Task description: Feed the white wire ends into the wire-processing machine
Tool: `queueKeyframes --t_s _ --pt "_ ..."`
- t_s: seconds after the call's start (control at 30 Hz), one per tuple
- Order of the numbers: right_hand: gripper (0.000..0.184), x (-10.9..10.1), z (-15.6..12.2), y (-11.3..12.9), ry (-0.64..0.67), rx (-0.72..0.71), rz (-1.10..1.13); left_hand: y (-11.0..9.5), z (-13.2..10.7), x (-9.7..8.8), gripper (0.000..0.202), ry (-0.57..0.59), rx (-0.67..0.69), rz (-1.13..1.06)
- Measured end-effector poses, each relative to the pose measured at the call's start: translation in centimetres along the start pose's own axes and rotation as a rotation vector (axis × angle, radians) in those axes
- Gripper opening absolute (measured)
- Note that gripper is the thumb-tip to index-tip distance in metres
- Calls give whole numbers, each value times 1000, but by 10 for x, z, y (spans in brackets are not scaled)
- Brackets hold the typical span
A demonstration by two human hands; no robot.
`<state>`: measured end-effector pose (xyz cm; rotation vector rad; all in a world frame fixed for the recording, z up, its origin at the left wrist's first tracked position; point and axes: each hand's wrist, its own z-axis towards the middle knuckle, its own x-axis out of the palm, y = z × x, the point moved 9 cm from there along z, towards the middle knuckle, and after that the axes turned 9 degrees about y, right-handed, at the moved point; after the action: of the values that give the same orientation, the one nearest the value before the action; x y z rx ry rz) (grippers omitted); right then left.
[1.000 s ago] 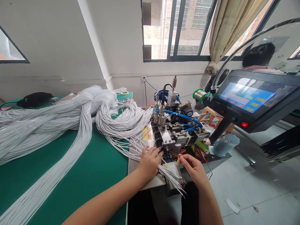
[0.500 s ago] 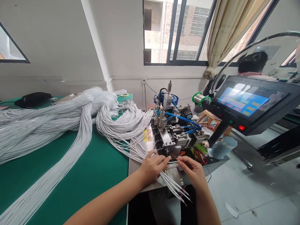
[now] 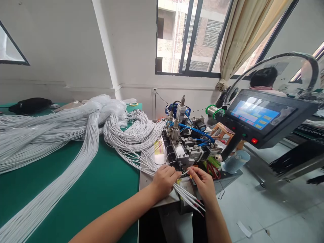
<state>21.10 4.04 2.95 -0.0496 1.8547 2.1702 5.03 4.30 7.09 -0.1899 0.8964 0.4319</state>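
White cables (image 3: 186, 194) pass under my left hand (image 3: 165, 179), which is closed around them at the front of a small bench machine (image 3: 186, 141). Their loose ends, some with reddish tips, hang past the bench edge toward my lap. A single white cable (image 3: 185, 172) spans the short gap between both hands. Thumb and forefinger of my right hand (image 3: 203, 182) pinch that cable near its end, just below the machine's front. The exact tip is hidden by the fingers.
More white cable bundles (image 3: 83, 158) lie across the green table (image 3: 111, 206) at left. A control screen (image 3: 255, 114) on a post and a solder-wire spool (image 3: 212, 110) stand right of the machine. A plastic container (image 3: 236, 162) sits nearby. Another person (image 3: 264, 79) is behind the screen.
My right hand has come a little closer to my left, shortening the stretch of cable between them. The left hand keeps its hold on the bundle. The view has shifted slightly.
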Motion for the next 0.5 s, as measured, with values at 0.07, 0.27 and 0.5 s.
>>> queueKeyframes --t_s 0.07,0.27,0.5 --pt "36 0 0 1 9 -3 -19 2 0 0 22 -17 -21 -20" --pt "38 2 -1 3 87 -6 -38 5 1 -2 23 -40 -62 -64" --pt "34 1 -2 6 117 -21 1 9 1 2 22 -35 -68 -69"
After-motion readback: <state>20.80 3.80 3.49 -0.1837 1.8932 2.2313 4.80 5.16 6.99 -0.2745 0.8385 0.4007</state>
